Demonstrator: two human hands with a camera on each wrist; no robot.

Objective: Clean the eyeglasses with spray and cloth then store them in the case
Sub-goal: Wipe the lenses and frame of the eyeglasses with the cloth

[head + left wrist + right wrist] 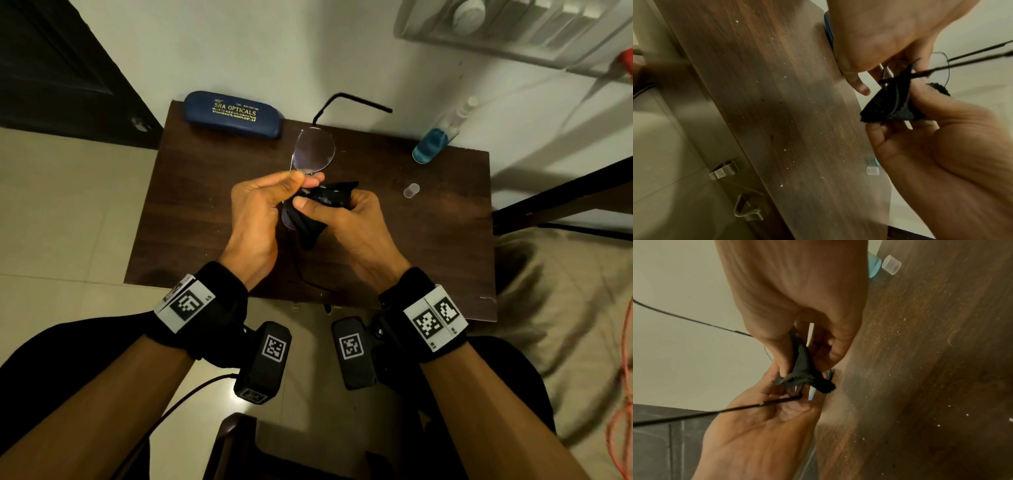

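The eyeglasses [315, 149] are held above the dark wooden table [212, 219], temples sticking up and away from me. My left hand [303, 180] pinches the frame at the bridge between thumb and forefinger. My right hand [318, 205] holds a black cloth [310, 222] folded over the near lens, thumb on top and fingers underneath. In the left wrist view the cloth [890, 107] wraps the lens edge while the other lens [935, 63] stays bare. In the right wrist view the cloth [803, 368] is squeezed between my fingers, and a temple [756, 405] crosses my left palm.
A shut blue glasses case [233, 114] lies at the table's far left. A spray bottle [433, 137] with blue liquid stands at the far right, its clear cap [411, 190] loose on the table nearer me. A wall runs behind; bedding lies at right.
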